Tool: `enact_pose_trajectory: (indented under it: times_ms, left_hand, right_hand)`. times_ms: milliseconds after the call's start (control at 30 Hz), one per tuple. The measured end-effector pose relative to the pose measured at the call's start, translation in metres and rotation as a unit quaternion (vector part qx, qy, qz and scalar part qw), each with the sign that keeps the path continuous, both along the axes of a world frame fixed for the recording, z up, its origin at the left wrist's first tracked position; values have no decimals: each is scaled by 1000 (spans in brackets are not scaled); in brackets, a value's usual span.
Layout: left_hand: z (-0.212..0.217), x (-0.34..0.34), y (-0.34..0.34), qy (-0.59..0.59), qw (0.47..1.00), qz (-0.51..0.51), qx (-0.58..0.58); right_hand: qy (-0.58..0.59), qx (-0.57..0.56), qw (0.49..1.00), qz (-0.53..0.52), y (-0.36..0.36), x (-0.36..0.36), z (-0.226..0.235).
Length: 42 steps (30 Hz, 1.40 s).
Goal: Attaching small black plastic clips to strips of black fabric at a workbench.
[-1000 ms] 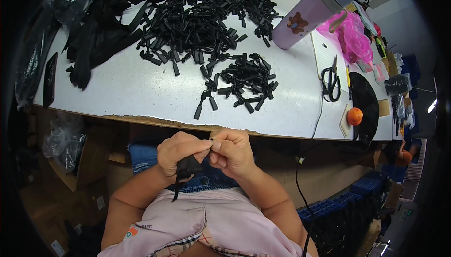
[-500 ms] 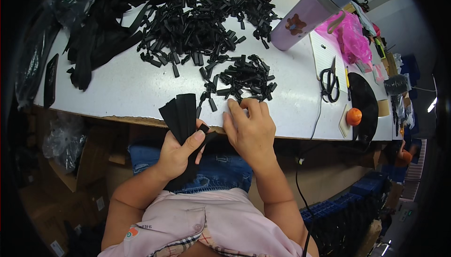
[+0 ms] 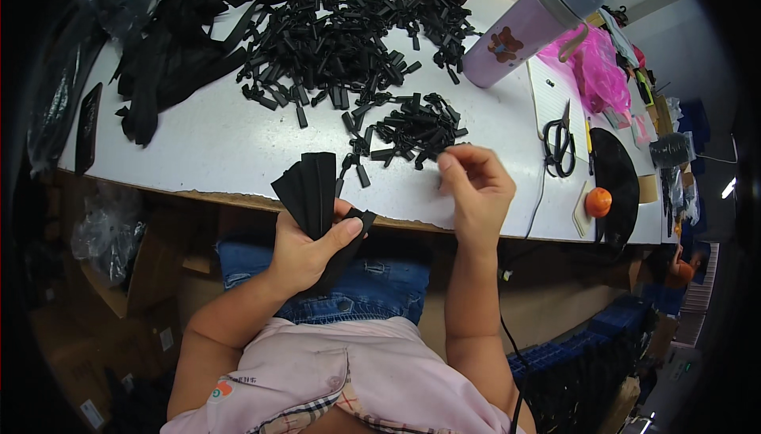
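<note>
My left hand is closed round several black zipper strips, whose ends fan out above the fingers. One strip end sticks out beside the thumb. Above the table, my right hand has its thumb and fingertips drawn together; what lies between them, if anything, is too small to make out. Just left of those fingertips is a small heap of black zipper sliders with long pulls. A much larger heap of the same sliders spreads behind it.
More black strips and a dark phone lie at the left. A lilac bottle stands at the back right. Black-handled scissors, an orange fruit and a pink bag are on the right. The table's worn front edge runs before me.
My right hand has moved right, away from the small heap's near edge, and turned with its fingers curled. The left hand still holds the strips, its thumb now against the strip end.
</note>
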<state>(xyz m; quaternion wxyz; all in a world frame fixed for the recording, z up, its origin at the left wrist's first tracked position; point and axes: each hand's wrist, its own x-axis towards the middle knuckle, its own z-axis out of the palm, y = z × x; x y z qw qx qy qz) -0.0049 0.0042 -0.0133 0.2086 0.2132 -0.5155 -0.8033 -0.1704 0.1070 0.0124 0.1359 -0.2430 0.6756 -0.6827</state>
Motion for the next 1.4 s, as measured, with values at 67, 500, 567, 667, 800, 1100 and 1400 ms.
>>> enact_pose_trajectory:
  times_ms: [67, 500, 567, 667, 800, 1100, 1400]
  left_hand:
    - [-2, 2, -2, -18, 998, 25, -47]
    - [-2, 2, -5, -34, 977, -22, -211]
    - [-1, 3, -4, -12, 987, -18, -158]
    - [2, 1, -1, 42, 996, 16, -80]
    - [6, -1, 3, 40, 997, 41, -59]
    - [4, -1, -4, 52, 996, 12, -70]
    - [6, 2, -5, 31, 999, -28, -28]
  right_hand:
    - [-29, 17, 997, 72, 2, 13, 1]
    - [204, 20, 948, 244, -1, 40, 2]
    - [247, 22, 938, 242, -1, 42, 2]
    - [211, 7, 957, 197, -2, 53, -4]
    - [36, -22, 992, 119, -2, 73, -20]
    - [-319, -117, 908, 245, -2, 61, -23]
    - [-396, -81, 869, 285, 0, 57, -18]
